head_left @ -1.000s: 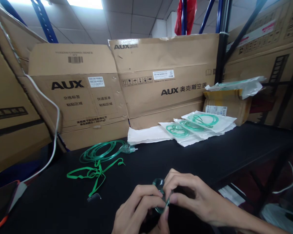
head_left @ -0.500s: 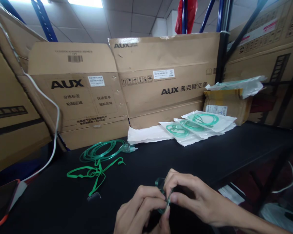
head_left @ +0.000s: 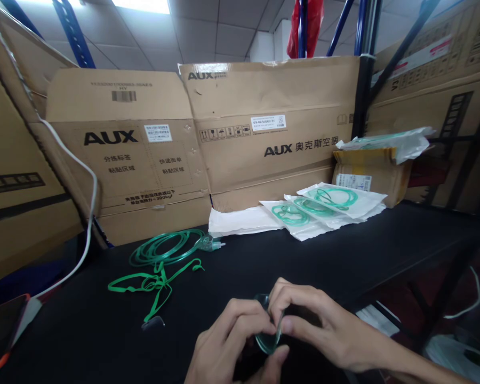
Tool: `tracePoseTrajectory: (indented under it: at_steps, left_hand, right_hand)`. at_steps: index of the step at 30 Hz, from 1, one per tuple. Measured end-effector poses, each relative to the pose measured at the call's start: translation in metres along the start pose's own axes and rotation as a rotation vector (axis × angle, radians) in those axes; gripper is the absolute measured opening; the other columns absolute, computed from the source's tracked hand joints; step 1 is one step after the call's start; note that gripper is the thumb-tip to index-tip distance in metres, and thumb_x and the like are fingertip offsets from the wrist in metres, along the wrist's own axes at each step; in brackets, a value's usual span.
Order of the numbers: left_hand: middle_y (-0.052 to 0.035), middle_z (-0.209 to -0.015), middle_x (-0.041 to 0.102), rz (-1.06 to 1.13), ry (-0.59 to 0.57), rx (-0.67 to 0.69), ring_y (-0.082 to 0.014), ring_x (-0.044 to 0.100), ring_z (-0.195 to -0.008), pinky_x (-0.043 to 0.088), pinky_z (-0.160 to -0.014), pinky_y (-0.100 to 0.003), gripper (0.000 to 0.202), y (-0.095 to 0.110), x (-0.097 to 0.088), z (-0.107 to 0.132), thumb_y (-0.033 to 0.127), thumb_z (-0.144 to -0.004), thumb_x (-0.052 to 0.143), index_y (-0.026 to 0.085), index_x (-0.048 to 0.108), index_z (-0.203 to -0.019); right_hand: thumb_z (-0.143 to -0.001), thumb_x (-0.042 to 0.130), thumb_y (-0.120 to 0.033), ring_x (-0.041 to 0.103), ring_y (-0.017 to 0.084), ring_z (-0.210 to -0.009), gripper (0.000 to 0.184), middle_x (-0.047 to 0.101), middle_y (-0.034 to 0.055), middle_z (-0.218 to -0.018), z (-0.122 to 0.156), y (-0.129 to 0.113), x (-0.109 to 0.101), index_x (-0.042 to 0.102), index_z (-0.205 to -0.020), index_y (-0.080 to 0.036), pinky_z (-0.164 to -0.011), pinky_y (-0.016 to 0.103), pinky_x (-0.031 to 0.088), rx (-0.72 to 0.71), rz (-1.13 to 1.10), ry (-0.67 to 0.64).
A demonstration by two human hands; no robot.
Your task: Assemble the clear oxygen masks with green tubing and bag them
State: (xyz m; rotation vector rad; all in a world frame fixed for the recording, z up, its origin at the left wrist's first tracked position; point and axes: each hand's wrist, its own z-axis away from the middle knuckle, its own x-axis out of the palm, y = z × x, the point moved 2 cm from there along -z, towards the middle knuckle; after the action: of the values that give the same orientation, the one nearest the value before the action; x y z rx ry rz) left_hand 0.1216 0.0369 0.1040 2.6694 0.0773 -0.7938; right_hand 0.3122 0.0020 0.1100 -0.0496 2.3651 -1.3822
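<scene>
Low in the middle of the head view is a small, clear green plastic mask (head_left: 267,343), its curved rim showing between my hands. My right hand (head_left: 310,314) pinches the rim's right side between thumb and fingers. My left hand (head_left: 234,336) curls its fingers over the near left side, with the thumb lower down beside the rim. Both hands cover much of the mask. Left of them on the black table lies a bright green strap (head_left: 160,285), with a clear plastic piece (head_left: 153,322) at its lower end. Coiled green tubing (head_left: 164,248) with a clear connector (head_left: 210,244) lies behind the strap.
White packets with green tubing (head_left: 332,198) lie overlapped at the back right, near a taped carton (head_left: 362,165). Large cardboard panels (head_left: 264,149) wall the back. A white cable (head_left: 95,192) and a phone (head_left: 4,330) are at left.
My left thumb has come away from the rim and shifted right, and more of the mask's curved edge shows. My right hand keeps its pinch in nearly the same place.
</scene>
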Motion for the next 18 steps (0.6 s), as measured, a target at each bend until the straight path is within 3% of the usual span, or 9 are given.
tracePoseTrajectory:
  at_steps: [2,4,12,15,18]
  left_hand:
    - [-0.0050,-0.108,0.069,0.028,-0.044,-0.027,-0.0135,0.069,-0.072,0.055,-0.056,-0.020,0.027,-0.0040,-0.0030,-0.0009,0.039,-0.096,0.071,0.027,0.061,-0.118]
    - [-0.0063,-0.114,0.070,0.060,-0.069,-0.046,-0.0135,0.070,-0.072,0.058,-0.058,-0.021,0.034,-0.0067,-0.0051,-0.0013,0.044,-0.095,0.072,0.028,0.060,-0.122]
    - [-0.0046,-0.116,0.076,0.077,-0.035,-0.055,-0.0122,0.073,-0.070,0.062,-0.061,-0.019,0.034,-0.0064,-0.0063,0.0004,0.036,-0.094,0.075,0.027,0.061,-0.124]
    - [-0.0061,-0.121,0.076,-0.003,-0.055,-0.046,-0.0174,0.078,-0.087,0.064,-0.066,-0.021,0.039,-0.0089,-0.0062,0.0018,0.029,-0.091,0.078,0.026,0.061,-0.126]
    - [-0.0066,-0.126,0.075,-0.046,-0.101,-0.048,-0.0223,0.076,-0.107,0.065,-0.082,-0.028,0.044,-0.0110,-0.0060,0.0029,0.022,-0.089,0.077,0.027,0.059,-0.130]
  right_hand:
    - [-0.105,0.056,-0.038,0.057,0.017,-0.092,0.024,0.062,0.0019,-0.095,-0.0004,0.0001,-0.0007,0.064,-0.091,-0.021,-0.086,0.031,0.044,0.008,-0.044,-0.001]
    - [-0.105,0.056,-0.043,0.058,0.017,-0.091,0.030,0.062,0.0025,-0.093,-0.0010,-0.0001,-0.0008,0.064,-0.088,-0.020,-0.086,0.032,0.044,0.000,-0.084,-0.004]
    - [-0.104,0.055,-0.050,0.058,0.018,-0.090,0.035,0.062,0.0027,-0.092,-0.0006,0.0015,-0.0002,0.064,-0.088,-0.020,-0.087,0.034,0.043,-0.022,-0.089,0.013]
    - [-0.104,0.054,-0.049,0.057,0.018,-0.090,0.034,0.061,0.0017,-0.091,0.0011,0.0017,-0.0004,0.063,-0.088,-0.021,-0.088,0.034,0.042,-0.013,-0.077,0.019]
    - [-0.105,0.054,-0.047,0.057,0.018,-0.092,0.033,0.061,0.0017,-0.092,0.0016,0.0020,-0.0007,0.062,-0.088,-0.021,-0.089,0.034,0.042,-0.004,-0.057,0.020]
